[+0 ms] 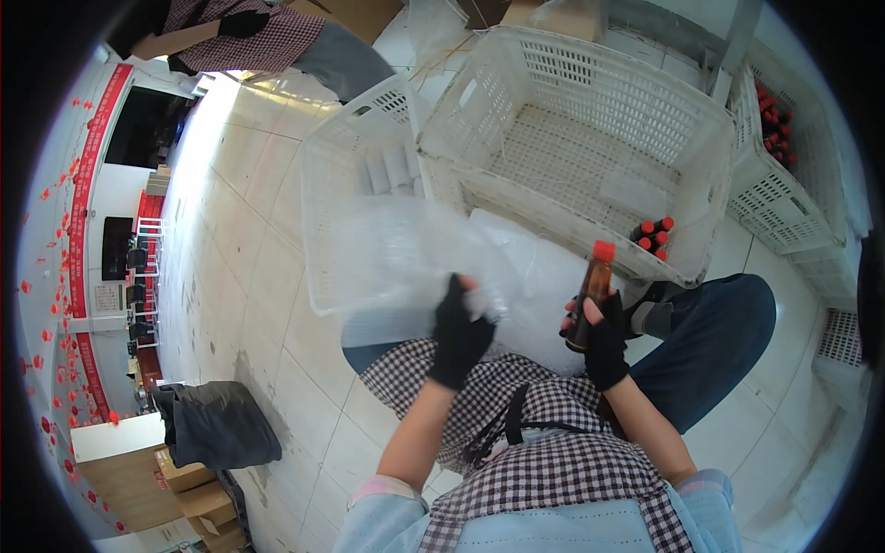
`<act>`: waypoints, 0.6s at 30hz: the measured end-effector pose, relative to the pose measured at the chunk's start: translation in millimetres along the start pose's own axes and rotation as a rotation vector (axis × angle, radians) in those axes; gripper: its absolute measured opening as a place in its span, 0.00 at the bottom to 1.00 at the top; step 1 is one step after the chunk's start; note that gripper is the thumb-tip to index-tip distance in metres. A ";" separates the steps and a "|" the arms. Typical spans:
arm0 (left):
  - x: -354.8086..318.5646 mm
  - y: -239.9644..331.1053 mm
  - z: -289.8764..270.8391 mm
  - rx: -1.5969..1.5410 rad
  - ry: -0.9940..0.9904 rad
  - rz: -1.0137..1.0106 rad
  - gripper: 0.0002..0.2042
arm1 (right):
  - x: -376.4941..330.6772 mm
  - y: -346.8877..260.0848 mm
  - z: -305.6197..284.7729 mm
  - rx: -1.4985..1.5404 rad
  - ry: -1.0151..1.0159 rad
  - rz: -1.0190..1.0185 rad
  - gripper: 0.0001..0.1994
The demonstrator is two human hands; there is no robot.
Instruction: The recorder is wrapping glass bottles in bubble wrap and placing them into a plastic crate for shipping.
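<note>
My right hand [605, 343] wears a black fingerless glove and is closed around a small dark bottle with a red cap [595, 286], which stands nearly upright, leaning slightly to the right. My left hand [461, 336], gloved the same way, pinches a clear plastic sheet [392, 249] that is smeared by motion. More clear bubble wrap [525, 286] lies over my lap between the two hands. Just beyond the bottle, several red-capped bottles [652, 237] lie in the near right corner of a large white crate [590, 83].
A second white crate [318, 157] on the left holds several pale wrapped rolls [389, 169]. Stacked crates [784, 207] at the right contain red-capped bottles [774, 120]. A person in a checked apron [249, 41] works at the far left. A black bag [221, 424] sits on the tiled floor.
</note>
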State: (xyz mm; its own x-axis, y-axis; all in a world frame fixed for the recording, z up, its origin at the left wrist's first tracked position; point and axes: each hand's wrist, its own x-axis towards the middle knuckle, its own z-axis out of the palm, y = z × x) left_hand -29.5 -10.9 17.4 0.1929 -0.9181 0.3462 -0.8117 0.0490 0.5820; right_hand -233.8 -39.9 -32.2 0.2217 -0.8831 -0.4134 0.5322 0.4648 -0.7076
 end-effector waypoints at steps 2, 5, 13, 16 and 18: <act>-20.4 -21.3 53.4 -0.069 -0.156 -0.269 0.16 | -18.9 -29.1 8.3 -0.046 -0.207 -0.009 0.18; -40.6 -44.4 89.4 -0.226 -0.267 -0.291 0.14 | -38.7 -25.8 -5.3 -0.215 -0.567 0.076 0.26; -37.4 -54.7 66.6 -0.321 -0.079 -0.413 0.12 | -10.2 -2.5 11.0 -1.276 -0.555 -0.217 0.24; -31.7 -33.0 54.5 -0.242 0.006 -0.419 0.15 | -12.2 -10.1 25.3 -1.505 -0.458 -0.465 0.20; -25.7 -21.9 49.7 -0.273 0.075 -0.460 0.15 | -12.7 -10.7 29.0 -1.610 -0.439 -0.563 0.20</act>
State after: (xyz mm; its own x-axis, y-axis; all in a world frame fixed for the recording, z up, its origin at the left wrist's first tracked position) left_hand -44.1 -7.9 -40.8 0.5411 -0.8391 0.0562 -0.4635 -0.2418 0.8524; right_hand -218.6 -35.5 -2.7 0.6399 -0.7676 0.0373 -0.5877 -0.5200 -0.6199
